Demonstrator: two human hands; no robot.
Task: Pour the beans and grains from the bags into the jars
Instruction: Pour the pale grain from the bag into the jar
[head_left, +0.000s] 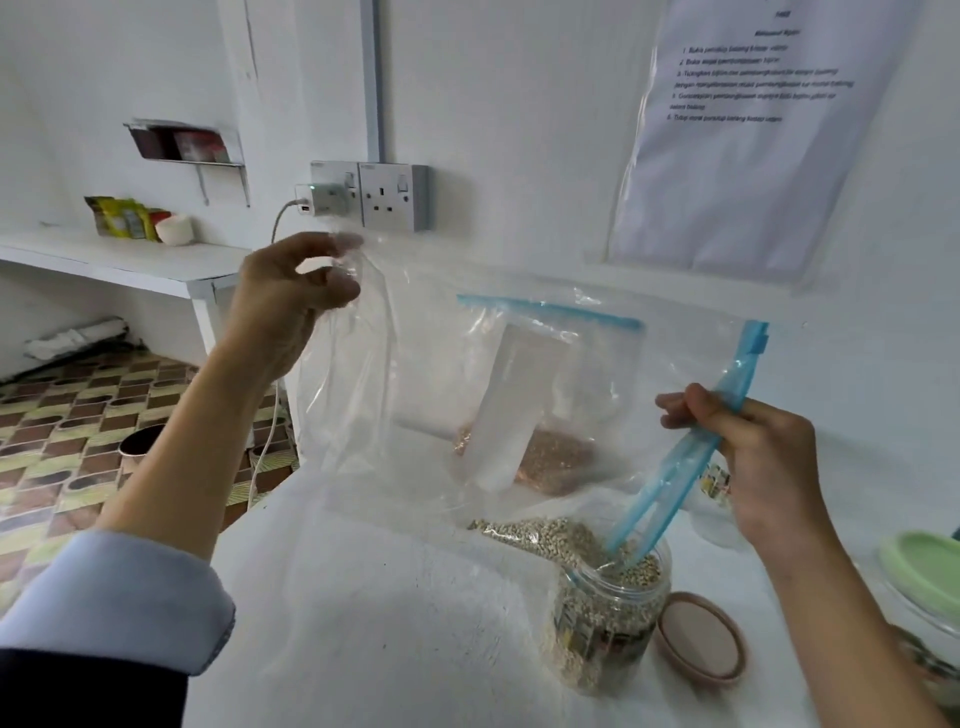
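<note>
Surface (389, 623) white. Clear bag (467, 405) held up over it, tilted, blue zip end down in the jar (608, 618) mouth. Left grip (291, 306) pinches the bag's bottom corner high; right grip (763, 467) is curled round the zip edge just above the jar. Pale grains (545, 535) sit in the bag's low corner and fill the jar near the brim. Second bag (550, 441) with brown grains behind. Pink lid (701, 636) beside the jar.

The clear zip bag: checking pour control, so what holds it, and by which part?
Both hands hold the clear zip bag: the left hand pinches its bottom corner, raised; the right hand grips the blue zip end above the jar.
</note>
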